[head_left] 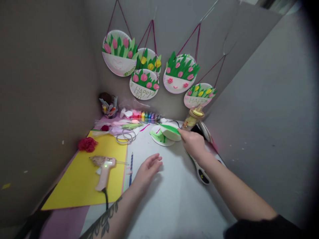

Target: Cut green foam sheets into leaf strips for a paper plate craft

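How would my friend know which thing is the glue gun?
Look left on the table for the big yellow sheet. On its right half lies the pale pink glue gun. Unlike the crumpled red bundle nearby, it has a glowing green light and a black cord.

Cutouts point(171, 128) are showing green, the sheet point(74, 186) yellow, the glue gun point(104, 176) pink, the left forearm point(106, 219) dark leaf patterns

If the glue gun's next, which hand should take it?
Left, most likely. The left hand looks empty and is nearer the glue gun on the yellow sheet. The right hand is farther off and appears to hold a white and green paper piece.
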{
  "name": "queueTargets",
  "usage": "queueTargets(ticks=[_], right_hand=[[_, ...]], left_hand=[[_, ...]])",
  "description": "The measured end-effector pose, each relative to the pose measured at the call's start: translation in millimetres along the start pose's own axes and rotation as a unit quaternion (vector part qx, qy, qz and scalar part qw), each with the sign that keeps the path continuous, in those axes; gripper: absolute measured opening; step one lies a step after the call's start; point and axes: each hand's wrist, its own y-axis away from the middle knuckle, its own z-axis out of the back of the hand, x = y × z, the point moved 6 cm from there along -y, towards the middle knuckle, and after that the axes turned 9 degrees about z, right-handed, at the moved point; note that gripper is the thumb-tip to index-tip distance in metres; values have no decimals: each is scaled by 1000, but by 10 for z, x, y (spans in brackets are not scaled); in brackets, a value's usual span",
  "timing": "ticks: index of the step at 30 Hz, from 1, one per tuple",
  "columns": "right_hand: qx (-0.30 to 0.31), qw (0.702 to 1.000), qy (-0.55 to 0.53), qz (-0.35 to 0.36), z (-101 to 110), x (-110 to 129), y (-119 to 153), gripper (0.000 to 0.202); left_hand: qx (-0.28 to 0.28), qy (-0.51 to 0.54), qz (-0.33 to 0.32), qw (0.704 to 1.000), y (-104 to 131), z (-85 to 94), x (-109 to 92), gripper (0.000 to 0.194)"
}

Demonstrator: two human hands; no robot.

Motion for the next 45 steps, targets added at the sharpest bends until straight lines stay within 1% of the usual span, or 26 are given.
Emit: queueTargets(ticks=[2,3,4,5,6,7,8,9,10,12,13,15,18,20,22,25,27,29,31,33,34,36,38,40,43,45], right_hand=[[-11,992,-97,75,11,360,322,40],[-17,978,-162,129,-2,547,469,39],[-17,957,-224,182,-31,708,587,37],[-4,934,-274,229,-81,824,663,34],[11,916,-307,260,-145,876,682,35],[21,911,-319,261,-224,844,632,42],[14,926,-312,214,-308,706,510,48],[-1,945,-297,137,-398,496,348,48],[-8,956,-287,55,-497,265,177,45],[8,957,-273,-103,-722,-168,-131,48],[17,954,-267,-131,-817,-295,-271,55],[38,950,-266,-158,-991,-423,-488,67],[57,950,-255,-171,-1180,-425,-661,83],[63,951,-240,-182,-1246,-410,-719,89],[64,952,-230,-190,-1255,-429,-759,86],[53,956,-220,-186,-1133,-518,-779,62],[32,963,-204,-174,-958,-592,-765,44],[0,972,-174,-160,-737,-649,-756,32],[-32,983,-116,-137,-527,-659,-793,30],[-43,991,-60,-110,-407,-620,-891,32],[-41,993,-45,-100,-393,-594,-957,32],[-29,994,-46,-90,-438,-550,-1101,32],[-21,995,-54,-86,-525,-521,-1227,33],[-18,994,-66,-86,-615,-516,-1309,35],[-23,992,-90,-82,-679,-548,-1334,36],[-36,990,-109,-77,-650,-579,-1284,37]], left_hand=[[33,81,9,996,14,-37,-24,58],[47,105,11,993,11,-53,-32,59],[52,116,13,992,0,-55,-31,57],[43,115,15,992,-23,-37,-18,54],[20,106,19,994,-53,4,8,50],[-15,90,27,995,-88,65,46,47],[-54,69,35,996,-122,138,89,46],[-82,45,42,995,-153,203,128,45],[-95,18,41,994,-182,253,152,46],[-122,-48,18,991,-216,345,148,50],[-136,-80,3,988,-221,381,127,53],[-160,-145,-18,976,-212,418,69,59],[-174,-261,-9,950,-189,387,5,66],[-171,-326,-2,930,-175,339,-23,69],[-160,-355,-10,921,-162,292,-43,69],[-152,-366,-18,918,-140,253,-55,67],[-148,-364,-18,920,-124,233,-56,66],[-141,-355,-21,924,-105,203,-59,66],[-132,-349,-25,928,-87,162,-56,65],[-120,-344,-30,931,-71,121,-53,64],[-115,-342,-35,932,-66,106,-54,62],[-113,-339,-48,933,-61,100,-70,61],[-128,-347,-48,928,-72,139,-88,60],[-147,-367,-29,918,-97,204,-91,60],[-161,-385,-1,909,-138,285,-82,62],[-165,-382,2,909,-151,310,-83,65]])
